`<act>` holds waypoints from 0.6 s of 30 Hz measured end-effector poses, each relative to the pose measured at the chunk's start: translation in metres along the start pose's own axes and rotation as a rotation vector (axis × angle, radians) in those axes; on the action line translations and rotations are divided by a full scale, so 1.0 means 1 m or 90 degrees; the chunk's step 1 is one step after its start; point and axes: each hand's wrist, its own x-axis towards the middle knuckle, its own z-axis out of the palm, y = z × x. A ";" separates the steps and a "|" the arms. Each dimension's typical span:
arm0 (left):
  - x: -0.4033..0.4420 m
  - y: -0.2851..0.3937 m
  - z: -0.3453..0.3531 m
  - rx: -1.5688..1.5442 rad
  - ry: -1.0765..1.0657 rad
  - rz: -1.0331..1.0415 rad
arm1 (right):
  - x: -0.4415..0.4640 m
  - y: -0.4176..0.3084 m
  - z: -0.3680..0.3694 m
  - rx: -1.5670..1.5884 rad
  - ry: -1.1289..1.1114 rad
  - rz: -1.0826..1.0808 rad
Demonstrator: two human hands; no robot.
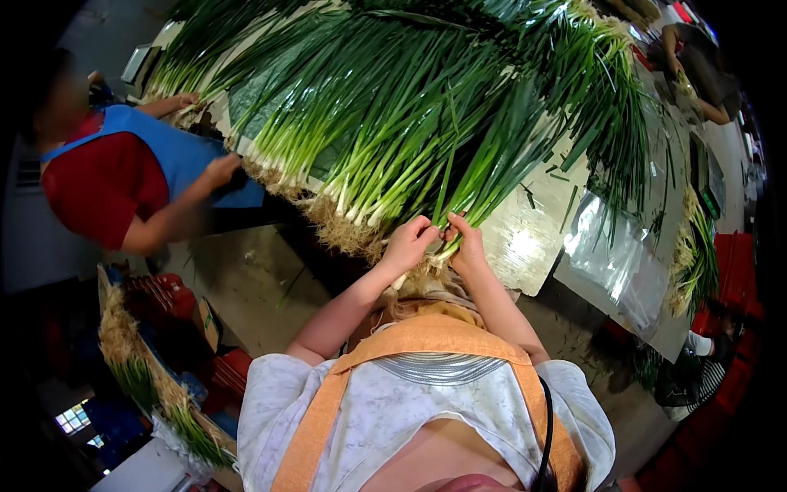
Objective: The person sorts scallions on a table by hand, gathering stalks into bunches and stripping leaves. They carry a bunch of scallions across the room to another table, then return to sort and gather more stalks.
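Observation:
Close in front of my apron, my right hand (466, 246) is wrapped round a small bunch of green onions (490, 180), their leaves fanning away over the table and their white bulbs hanging below. My left hand (410, 244) is closed in a pinch right beside it, on a green onion stalk at the left side of the bunch; its fingertips are partly hidden. Just beyond my left hand lies a thick row of green onions (369, 172), with the rooty ends (340, 225) toward me and dark leaves pointing away.
At the left, a person in a blue apron (176, 156) reaches to the same heap. Another person (697, 66) works at the far right. The metal table (525, 234) has scraps of leaf on it. More rooted onions (123, 336) lie lower left, beside red crates (164, 299).

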 end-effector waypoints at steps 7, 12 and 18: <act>-0.018 0.008 -0.020 -0.127 -0.028 -0.010 | 0.008 -0.022 -0.007 0.050 0.026 -0.074; -0.063 0.002 -0.068 -0.303 -0.032 -0.032 | 0.018 -0.051 -0.018 0.127 0.073 -0.113; -0.127 -0.033 -0.133 -0.469 0.251 -0.062 | 0.030 -0.098 -0.025 0.193 0.071 -0.211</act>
